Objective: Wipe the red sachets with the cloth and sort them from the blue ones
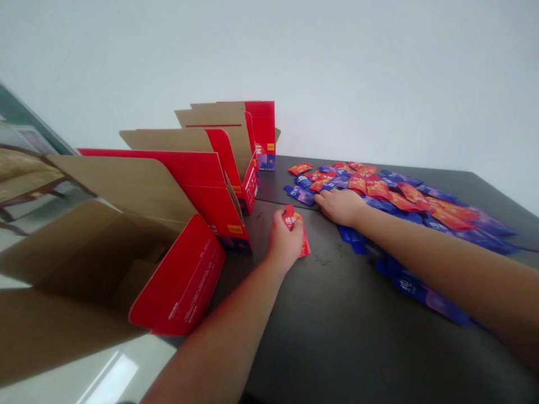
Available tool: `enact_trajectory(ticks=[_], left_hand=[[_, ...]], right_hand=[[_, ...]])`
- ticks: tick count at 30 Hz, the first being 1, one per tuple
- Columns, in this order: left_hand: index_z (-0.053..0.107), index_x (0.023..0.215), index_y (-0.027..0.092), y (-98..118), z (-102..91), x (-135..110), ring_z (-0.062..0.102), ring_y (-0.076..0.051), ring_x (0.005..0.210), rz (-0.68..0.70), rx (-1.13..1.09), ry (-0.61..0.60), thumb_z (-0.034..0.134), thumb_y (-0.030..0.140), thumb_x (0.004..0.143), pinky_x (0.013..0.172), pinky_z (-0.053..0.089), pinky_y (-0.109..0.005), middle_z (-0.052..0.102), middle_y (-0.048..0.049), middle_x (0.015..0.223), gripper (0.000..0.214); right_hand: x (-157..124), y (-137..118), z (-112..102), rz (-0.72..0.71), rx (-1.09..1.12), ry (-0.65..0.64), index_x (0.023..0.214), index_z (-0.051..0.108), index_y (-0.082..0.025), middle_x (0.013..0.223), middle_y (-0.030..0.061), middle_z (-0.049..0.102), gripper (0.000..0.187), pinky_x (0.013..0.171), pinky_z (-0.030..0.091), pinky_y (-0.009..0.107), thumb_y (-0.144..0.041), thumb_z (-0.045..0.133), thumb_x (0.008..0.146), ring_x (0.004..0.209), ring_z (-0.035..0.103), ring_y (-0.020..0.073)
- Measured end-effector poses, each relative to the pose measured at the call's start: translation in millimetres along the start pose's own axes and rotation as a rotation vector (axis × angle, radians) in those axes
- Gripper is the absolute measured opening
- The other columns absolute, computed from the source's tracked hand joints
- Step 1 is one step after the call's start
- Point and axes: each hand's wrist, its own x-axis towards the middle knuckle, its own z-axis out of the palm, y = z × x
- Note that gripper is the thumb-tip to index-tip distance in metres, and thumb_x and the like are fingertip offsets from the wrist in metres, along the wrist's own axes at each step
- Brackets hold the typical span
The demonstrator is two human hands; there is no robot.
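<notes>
My left hand [284, 240] is closed around a red pouch [304, 234] with white print, held just over the dark table. Its thumb lies across the front of the pouch. At the near left edge of a pile of red and blue pouches, my right hand [340, 206] has its fingers curled down and pressed together. Those fingertips meet the end of a blue pouch [300, 194]; their undersides are hidden. Several red pouches [377, 188] lie on top of blue ones, right beside and behind this hand.
A large red carton [185, 280] with raised brown flaps gapes at the left. Behind it more red cartons [265, 129] stand in a row toward the white wall [337, 73]. Loose blue pouches [429, 294] lie under my right forearm on the table [320, 314].
</notes>
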Motion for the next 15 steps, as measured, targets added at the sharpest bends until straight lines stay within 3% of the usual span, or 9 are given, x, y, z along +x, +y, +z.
enact_trajectory(ticks=[4, 7, 9, 11, 13, 15], left_hand=[[0.046, 0.151, 0.02, 0.0, -3.7, -6.0, 0.048, -0.033, 0.148, 0.164, 0.236, -0.02, 0.079, 0.016, 0.082, 0.126, 0.033, -0.045, 0.049, -0.0199, 0.155, 0.078], [0.04, 0.157, 0.016, -1.8, -3.8, -9.1, 0.048, -0.034, 0.149, 0.243, 0.381, -0.075, 0.077, 0.017, 0.083, 0.127, 0.033, -0.045, 0.04, -0.0229, 0.159, 0.083], [0.043, 0.155, 0.013, -2.9, -3.1, -9.9, 0.047, -0.034, 0.149, 0.282, 0.47, -0.116, 0.074, 0.019, 0.085, 0.128, 0.031, -0.045, 0.04, -0.0236, 0.159, 0.076], [0.049, 0.151, 0.012, -3.3, -2.0, -10.4, 0.048, -0.034, 0.149, 0.317, 0.555, -0.16, 0.071, 0.023, 0.089, 0.129, 0.03, -0.045, 0.045, -0.0237, 0.157, 0.067], [0.054, 0.148, 0.009, -3.2, -0.7, -11.3, 0.047, -0.034, 0.149, 0.353, 0.638, -0.209, 0.067, 0.028, 0.094, 0.129, 0.03, -0.046, 0.05, -0.025, 0.154, 0.059], [0.056, 0.148, 0.007, -3.1, -0.1, -13.1, 0.045, -0.035, 0.151, 0.388, 0.718, -0.264, 0.064, 0.035, 0.096, 0.129, 0.03, -0.047, 0.051, -0.0258, 0.156, 0.059]], right_hand=[[3.8, 10.8, -10.2, 0.056, 0.059, 0.05, 0.134, 0.063, -0.015, 0.129, 0.0226, 0.07, 0.042, 0.091, 0.053, 0.047, -0.039, 0.04, 0.107, 0.113, 0.069, 0.0372], [-25.0, 10.8, -27.6, 0.066, 0.113, 0.122, 0.144, 0.056, -0.013, 0.142, 0.0215, 0.065, 0.049, 0.107, 0.049, 0.046, -0.04, 0.032, 0.11, 0.129, 0.063, 0.034], [-65.8, 7.3, -36.1, 0.06, 0.146, 0.131, 0.15, 0.054, -0.014, 0.151, 0.0204, 0.06, 0.054, 0.116, 0.045, 0.047, -0.045, 0.034, 0.11, 0.139, 0.057, 0.0334], [-120.5, 1.9, -36.6, 0.127, 0.167, 0.079, 0.157, 0.051, -0.021, 0.166, 0.0205, 0.044, 0.071, 0.117, 0.04, 0.069, -0.067, 0.043, 0.103, 0.15, 0.043, 0.0462], [-179.5, -4.5, -28.1, 0.262, 0.156, -0.002, 0.163, 0.046, -0.033, 0.174, 0.018, 0.033, 0.092, 0.107, 0.032, 0.09, -0.086, 0.053, 0.087, 0.152, 0.031, 0.0612], [-230.1, -10.6, -13.6, 0.342, 0.122, -0.006, 0.164, 0.043, -0.039, 0.176, 0.0164, 0.028, 0.102, 0.102, 0.027, 0.097, -0.092, 0.058, 0.078, 0.152, 0.024, 0.0663]])
